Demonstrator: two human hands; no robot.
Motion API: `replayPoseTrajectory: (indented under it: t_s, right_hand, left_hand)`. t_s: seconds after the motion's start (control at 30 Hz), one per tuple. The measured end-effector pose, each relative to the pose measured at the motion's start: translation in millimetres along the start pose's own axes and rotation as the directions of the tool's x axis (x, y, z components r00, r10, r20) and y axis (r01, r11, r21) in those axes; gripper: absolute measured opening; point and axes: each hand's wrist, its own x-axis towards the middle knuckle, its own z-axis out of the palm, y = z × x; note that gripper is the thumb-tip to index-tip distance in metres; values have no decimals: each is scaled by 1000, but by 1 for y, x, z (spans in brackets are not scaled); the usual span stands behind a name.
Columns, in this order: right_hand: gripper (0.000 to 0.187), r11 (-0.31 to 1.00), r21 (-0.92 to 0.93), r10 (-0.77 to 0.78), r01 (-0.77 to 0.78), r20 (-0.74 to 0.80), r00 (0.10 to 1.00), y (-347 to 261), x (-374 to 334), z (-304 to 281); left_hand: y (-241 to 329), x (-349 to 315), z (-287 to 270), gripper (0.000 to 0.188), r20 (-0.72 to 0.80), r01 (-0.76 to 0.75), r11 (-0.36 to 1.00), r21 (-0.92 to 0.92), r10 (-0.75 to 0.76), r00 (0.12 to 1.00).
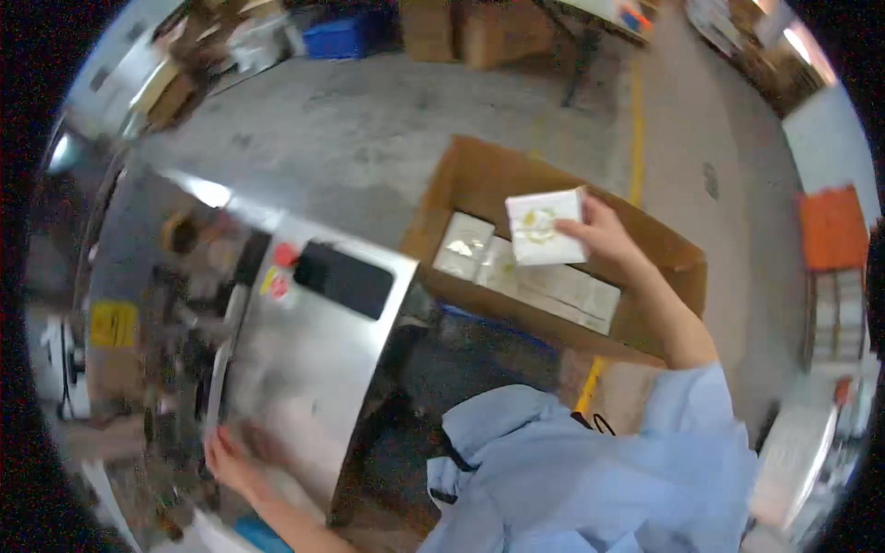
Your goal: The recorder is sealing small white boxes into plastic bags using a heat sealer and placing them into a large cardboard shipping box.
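My right hand is closed on a white square packet with a yellow-green printed design, thumb on its face. It is above an open brown cardboard box. Inside the box, similar white packets lie side by side along the near wall, some with a shiny wrap. My left hand is at the left edge of a shiny metal tabletop, fingers slightly apart, with nothing visible in them. On that tabletop lies a flat black rectangular slab, like a phone. Red and yellow stickers are beside it.
Blurred machinery stands left of the metal tabletop, with a yellow label on it. A blue bin and cardboard boxes are at the far side. A yellow line runs along the grey floor. An orange box is at the right.
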Motion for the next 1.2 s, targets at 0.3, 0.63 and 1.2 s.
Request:
replayPoseTrajectory:
  t_s: [0.3,0.63,1.2]
  right_hand:
    - [60,738,382,640,-556,-136,756,302,11,19]
    - [23,582,422,563,-695,408,719,291,66,156]
    - [56,802,-592,282,79,492,824,181,37,92]
  left_hand:
    - [-14,-160,50,24,626,-726,251,640,378,682]
    - [-13,-165,40,22,580,-687,322,651,372,725]
    - [109,-103,-272,32,-89,-353,760,546,472,877]
